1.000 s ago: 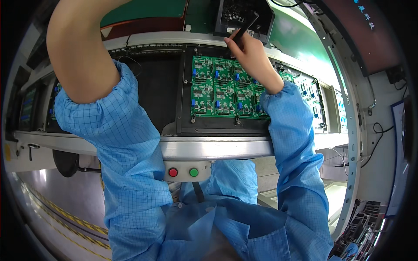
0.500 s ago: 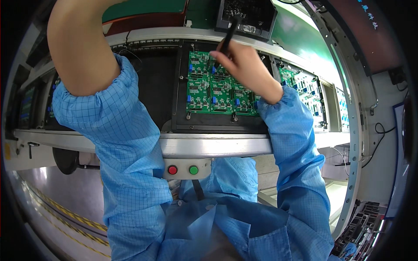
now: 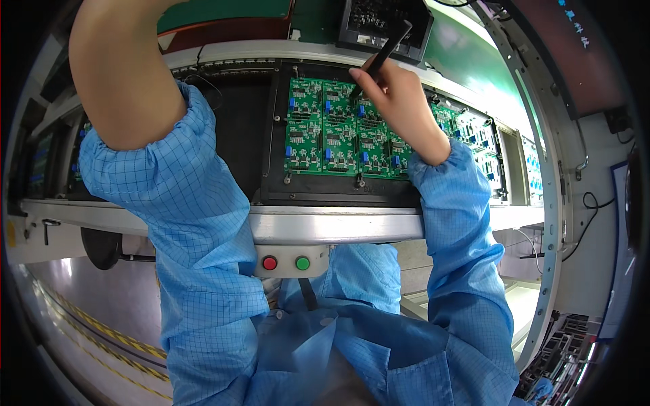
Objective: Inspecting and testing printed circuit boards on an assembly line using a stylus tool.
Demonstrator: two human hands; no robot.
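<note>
In my right hand (image 3: 399, 95) is a slim black pen-like tool (image 3: 389, 49), held with closed fingers. Its upper end tilts up and to the right. The lower end points down at the far half of a green circuit board panel (image 3: 325, 125) carrying several repeated sections with blue parts; whether it touches cannot be made out. The panel sits in a black carrier frame (image 3: 315, 193), held by small posts along its edges. My left arm rises at the far left, and of my left hand (image 3: 145, 7) only a part shows at the top edge, its fingers out of the picture.
A metal rail (image 3: 338, 227) runs along the near side, with a red button (image 3: 269, 262) and a green button (image 3: 302, 263) below. More boards (image 3: 477, 142) in a frame stand right. A black box-like device (image 3: 382, 30) is behind. A screen (image 3: 555, 47) hangs upper right.
My right hand and the black tool have shifted right, and the tool leans more to the right. The panel and its carrier have slid slightly left. My left arm is nearly still.
</note>
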